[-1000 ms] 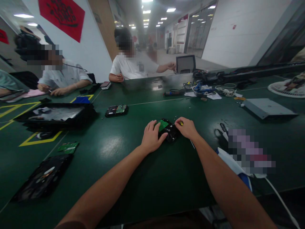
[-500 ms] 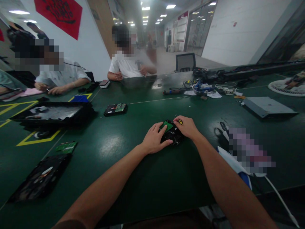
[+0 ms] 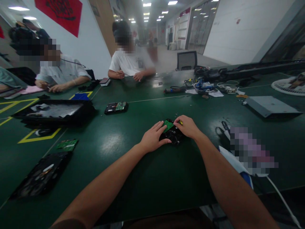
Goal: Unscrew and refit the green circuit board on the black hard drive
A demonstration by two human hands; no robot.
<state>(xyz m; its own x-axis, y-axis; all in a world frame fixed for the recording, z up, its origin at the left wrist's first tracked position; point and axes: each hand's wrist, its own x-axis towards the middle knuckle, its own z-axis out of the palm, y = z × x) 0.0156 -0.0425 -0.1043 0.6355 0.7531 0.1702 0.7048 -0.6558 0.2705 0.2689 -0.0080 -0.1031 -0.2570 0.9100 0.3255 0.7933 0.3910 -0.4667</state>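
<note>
A black hard drive (image 3: 175, 136) with a green circuit board (image 3: 169, 126) lies on the table between my hands. My left hand (image 3: 154, 136) holds it down from the left, fingertips on the board and thumb along the near side. At the drive's far right corner, my right hand (image 3: 187, 126) is closed in a pinch around a small yellow and black screwdriver (image 3: 181, 122). Its tip is hidden by my fingers. A few tiny bits, perhaps screws (image 3: 176, 114), lie just beyond the drive.
Another hard drive (image 3: 116, 107) lies ahead to the left, near a black tray (image 3: 88, 109). At left are a black drive casing (image 3: 43, 175) and a loose green board (image 3: 67, 145). A grey metal box (image 3: 273, 106) and tangled cables (image 3: 205, 87) occupy the right. Two people sit opposite.
Both my hands stay at the drive with barely any shift. The view has tilted slightly. The person opposite has lowered a hand toward the table.
</note>
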